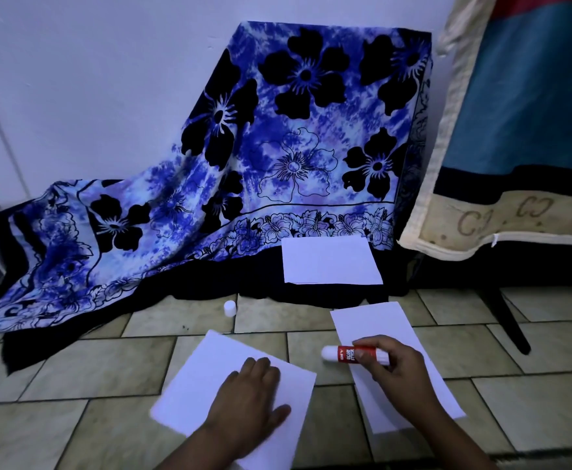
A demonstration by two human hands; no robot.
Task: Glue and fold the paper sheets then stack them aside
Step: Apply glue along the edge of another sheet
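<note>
We see one paper sheet [206,378] lying on the tiled floor [101,368], our left grip [250,396] released and flat on it. Beside it our right grip [393,371] grasps the glue stick [345,353] over a second sheet [369,320]. A white cap [230,308] stands beyond. Folded sheets [332,261] rest on the floral cloth's [278,147] dark hem.
</note>
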